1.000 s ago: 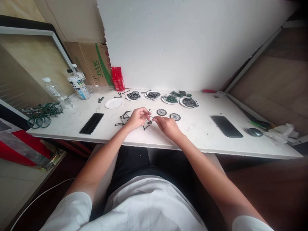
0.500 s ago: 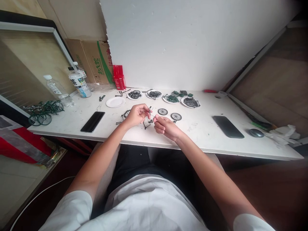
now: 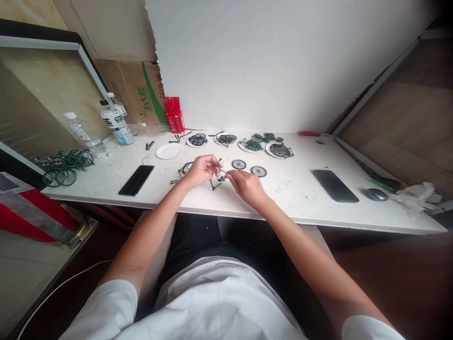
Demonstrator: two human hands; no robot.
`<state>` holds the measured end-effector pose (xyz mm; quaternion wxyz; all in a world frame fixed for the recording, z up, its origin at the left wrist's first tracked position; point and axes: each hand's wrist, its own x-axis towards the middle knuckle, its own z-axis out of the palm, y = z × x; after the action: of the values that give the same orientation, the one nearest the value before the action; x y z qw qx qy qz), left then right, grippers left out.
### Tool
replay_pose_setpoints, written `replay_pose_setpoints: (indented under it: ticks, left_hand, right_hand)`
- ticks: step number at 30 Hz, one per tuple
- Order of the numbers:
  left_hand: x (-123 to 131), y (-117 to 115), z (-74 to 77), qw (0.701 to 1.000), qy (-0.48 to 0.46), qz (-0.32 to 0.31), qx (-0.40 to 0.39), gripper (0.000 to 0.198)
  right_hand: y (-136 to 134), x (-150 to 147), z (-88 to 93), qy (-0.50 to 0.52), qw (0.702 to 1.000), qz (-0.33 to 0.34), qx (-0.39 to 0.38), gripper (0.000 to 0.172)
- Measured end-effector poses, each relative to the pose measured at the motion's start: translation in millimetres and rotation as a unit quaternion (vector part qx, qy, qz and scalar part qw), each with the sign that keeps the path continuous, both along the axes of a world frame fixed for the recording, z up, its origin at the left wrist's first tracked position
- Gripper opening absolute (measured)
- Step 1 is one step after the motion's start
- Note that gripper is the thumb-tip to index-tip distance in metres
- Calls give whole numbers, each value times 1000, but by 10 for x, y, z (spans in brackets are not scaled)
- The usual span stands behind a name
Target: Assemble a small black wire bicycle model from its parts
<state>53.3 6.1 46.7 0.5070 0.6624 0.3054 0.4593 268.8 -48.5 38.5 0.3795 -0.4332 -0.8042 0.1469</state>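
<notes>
Over the desk, my left hand [image 3: 204,169] is closed in a pinch on a small dark model bicycle part [image 3: 220,161]. My right hand [image 3: 247,183] is closed too, thumb and fingertips on a thin rod-like piece [image 3: 222,173] that reaches toward the left fingertips. Its exact kind is too small to make out. Beneath and beside the hands lie a black miniature bicycle frame piece [image 3: 185,168] and a forked dark part [image 3: 214,186], each partly covered. Two spoked toy wheels, a nearer one [image 3: 258,171] and a farther one [image 3: 239,164], rest flat just beyond my right hand.
Plates of dark parts [image 3: 197,145] and green parts [image 3: 252,149] line the back of the white desk [image 3: 290,193], beside a bare plate [image 3: 169,157]. Finished-looking green miniature bicycles [image 3: 66,176], bottles [image 3: 116,123] and a phone [image 3: 136,180] stand left; another phone [image 3: 335,185] and a mouse [image 3: 376,194] lie right.
My right hand has turned over so its back faces up, its fingertips still near my left hand's. The left hand has barely moved.
</notes>
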Motion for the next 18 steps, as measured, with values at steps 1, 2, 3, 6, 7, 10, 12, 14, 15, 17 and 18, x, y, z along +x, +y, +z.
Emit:
replay_pose_setpoints:
  ticks: [1, 2, 3, 6, 7, 10, 12, 14, 15, 17, 18]
  left_hand:
    - [6, 5, -8, 1000, -4, 4, 0, 19]
    - [9, 11, -16, 1000, -6, 8, 3, 19]
    - [10, 18, -24, 1000, -7, 12, 7, 19]
    - [5, 39, -46, 999, -1, 23, 25, 16]
    - [3, 43, -51, 999, 3, 27, 32, 15]
    - [7, 42, -59, 998, 30, 33, 47, 13]
    - [14, 31, -61, 997, 50, 22, 46, 11]
    - [19, 20, -62, 998, 52, 4, 40, 9]
    - [18, 16, -62, 998, 47, -2, 37, 9]
    - [10, 13, -59, 999, 31, -3, 34, 13]
    - [3, 13, -56, 999, 25, -1, 30, 15]
  right_hand:
    - [-7, -14, 2, 20, 1000, 5, -24, 41]
    - [-20, -37, 7, 58, 996, 16, -61, 44]
    - [-36, -66, 17, 112, 987, 35, -112, 47]
    - [-75, -141, 59, 311, 886, 117, -323, 50]
    - [-76, -151, 71, 358, 838, 143, -386, 47]
    - [-32, -135, 73, 421, 741, 180, -492, 36]
    - [16, -110, 49, 427, 721, 171, -518, 33]
    - [56, -96, 21, 422, 723, 150, -525, 34]
    - [68, -94, 9, 416, 733, 137, -520, 35]
    - [76, -95, -7, 391, 778, 114, -479, 37]
    - [74, -95, -11, 373, 811, 107, -437, 38]
